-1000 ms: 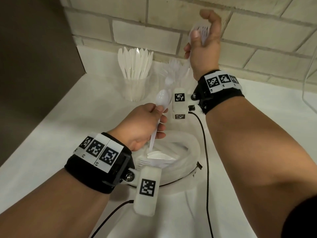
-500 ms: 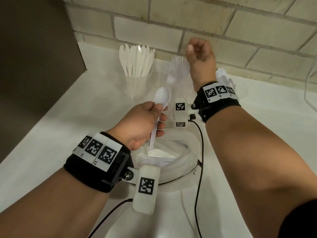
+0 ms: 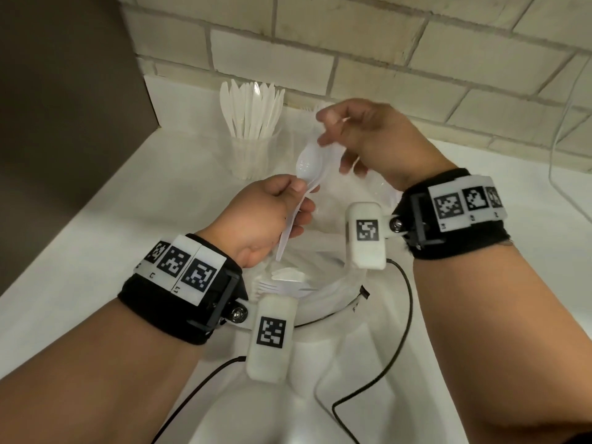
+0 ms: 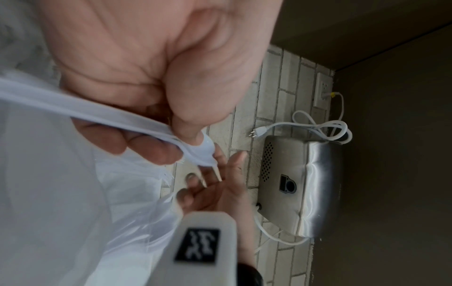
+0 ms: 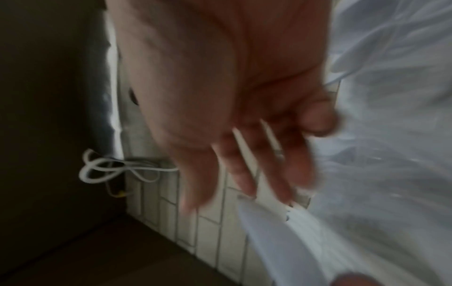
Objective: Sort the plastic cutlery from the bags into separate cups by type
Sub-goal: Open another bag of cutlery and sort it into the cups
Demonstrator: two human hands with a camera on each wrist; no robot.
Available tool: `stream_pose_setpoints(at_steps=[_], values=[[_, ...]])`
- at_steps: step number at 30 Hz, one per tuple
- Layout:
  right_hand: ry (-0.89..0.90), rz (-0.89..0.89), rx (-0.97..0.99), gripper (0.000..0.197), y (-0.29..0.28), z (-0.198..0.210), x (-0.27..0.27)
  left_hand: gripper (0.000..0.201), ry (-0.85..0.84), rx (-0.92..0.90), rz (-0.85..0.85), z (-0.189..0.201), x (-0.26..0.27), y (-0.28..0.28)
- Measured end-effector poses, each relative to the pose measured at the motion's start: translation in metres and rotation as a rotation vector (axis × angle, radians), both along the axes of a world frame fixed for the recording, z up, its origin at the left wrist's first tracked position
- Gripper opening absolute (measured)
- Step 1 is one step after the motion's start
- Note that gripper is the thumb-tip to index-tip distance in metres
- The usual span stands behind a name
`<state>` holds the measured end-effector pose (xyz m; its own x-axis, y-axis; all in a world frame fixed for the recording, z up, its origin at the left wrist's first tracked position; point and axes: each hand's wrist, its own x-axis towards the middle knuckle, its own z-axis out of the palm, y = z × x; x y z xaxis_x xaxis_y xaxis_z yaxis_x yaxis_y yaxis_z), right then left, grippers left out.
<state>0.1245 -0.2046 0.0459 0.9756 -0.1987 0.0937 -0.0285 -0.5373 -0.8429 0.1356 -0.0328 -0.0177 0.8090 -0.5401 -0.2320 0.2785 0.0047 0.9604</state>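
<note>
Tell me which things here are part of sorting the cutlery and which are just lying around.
Part of the job:
left hand gripping a spoon
right hand reaching for it
cup of knives
bag of cutlery

Just lying about:
steel appliance
white power cord
wall outlet

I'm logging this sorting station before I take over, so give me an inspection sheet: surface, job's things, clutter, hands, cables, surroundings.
Surface: white counter.
Job's things: clear cup of knives at the back; spoon with a fork behind it in one grip; clear bag below, cutlery inside.
Clutter: nothing seen.
Hands: left hand grips the spoon's handle; right hand, fingers spread, at the spoon's bowl, contact unclear.
Cables: black wrist-camera cables trail over the counter; white cord coiled by a steel appliance.
Surroundings: brick wall behind, brown panel to the left.
</note>
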Motion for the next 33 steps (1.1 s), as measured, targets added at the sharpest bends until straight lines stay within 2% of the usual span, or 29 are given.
stream_pose_setpoints(at_steps=[2, 6, 9, 11, 14, 16, 18, 20, 23, 27, 30, 33], values=[[0.122, 0.12, 0.009, 0.033, 0.01, 0.003, -0.018, 0.021, -0.057, 0.015, 0.004, 0.003, -0.004, -0.001], [0.06, 0.097, -0.035, 0.012, 0.023, -0.003, -0.034, 0.026, -0.096, 0.0, 0.017, 0.008, -0.012, 0.001], [0.025, -0.003, -0.057, 0.008, 0.019, -0.004, -0.043, 0.024, -0.36, 0.247, 0.061, 0.01, -0.008, 0.011], [-0.019, -0.08, -0.072, 0.009, 0.007, 0.002, -0.049, 0.018, -0.521, 0.453, 0.025, 0.013, -0.005, 0.022], [-0.141, -0.237, -0.118, 0.016, -0.019, 0.017, -0.055, 0.021, -0.565, 0.765, -0.291, 0.014, -0.005, 0.03], [-0.235, -0.386, -0.225, 0.021, -0.039, 0.03, -0.058, 0.031, -0.604, 0.994, -0.538, 0.011, -0.007, 0.03], [-0.277, -0.512, -0.352, 0.026, -0.054, 0.041, -0.059, 0.045, -0.652, 1.111, -0.65, 0.007, -0.007, 0.028], [-0.271, -0.605, -0.464, 0.035, -0.065, 0.046, -0.058, 0.054, -0.716, 1.109, -0.653, 0.002, -0.005, 0.026], [-0.218, -0.646, -0.539, 0.038, -0.073, 0.04, -0.05, 0.07, -0.752, 1.116, -0.667, -0.002, -0.006, 0.022], [-0.047, -0.623, -0.64, 0.033, -0.079, 0.017, -0.031, 0.083, -0.683, 1.226, -0.663, -0.006, -0.009, 0.021], [0.165, -0.55, -0.613, 0.03, -0.079, -0.003, -0.022, 0.076, -0.684, 1.216, -0.645, -0.009, -0.009, 0.024], [0.22, -0.581, -0.59, 0.042, -0.081, -0.01, -0.022, 0.054, -0.675, 1.139, -0.601, -0.009, -0.005, 0.029]])
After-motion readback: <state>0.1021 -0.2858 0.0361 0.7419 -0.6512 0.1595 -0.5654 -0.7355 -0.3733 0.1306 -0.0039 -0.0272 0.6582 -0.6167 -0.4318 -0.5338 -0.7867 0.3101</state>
